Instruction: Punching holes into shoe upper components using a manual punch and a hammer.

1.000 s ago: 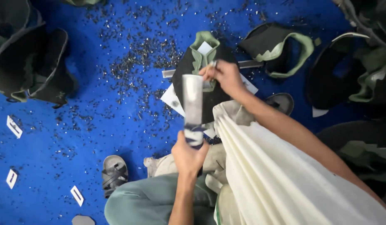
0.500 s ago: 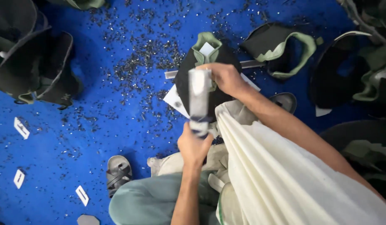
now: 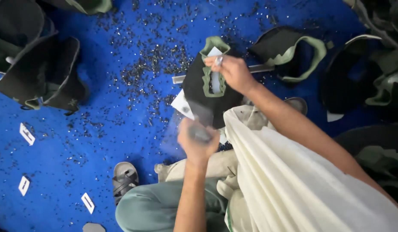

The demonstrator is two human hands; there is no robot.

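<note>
A black fabric piece (image 3: 199, 92) with a green-trimmed slot lies on the blue mat in front of me. My right hand (image 3: 231, 71) rests on its top end, fingers pinching a white label (image 3: 215, 52) at the green trim. My left hand (image 3: 198, 139) is lower, near my knee, closed around a thin translucent grey sleeve (image 3: 194, 116) that is blurred by motion. A white card (image 3: 181, 104) pokes out from under the black piece on its left.
More black and green fabric pieces lie at the top left (image 3: 44, 77) and right (image 3: 293, 49). A metal ruler (image 3: 179, 79) sticks out from beneath the centre piece. Small white tags (image 3: 27, 134), a sandal (image 3: 123, 178) and dark specks dot the mat. Cream cloth (image 3: 293, 180) covers my lap.
The sleeve was held upright between both hands; now my right hand has let go and moved to the black piece, and my left hand has swung the sleeve down.
</note>
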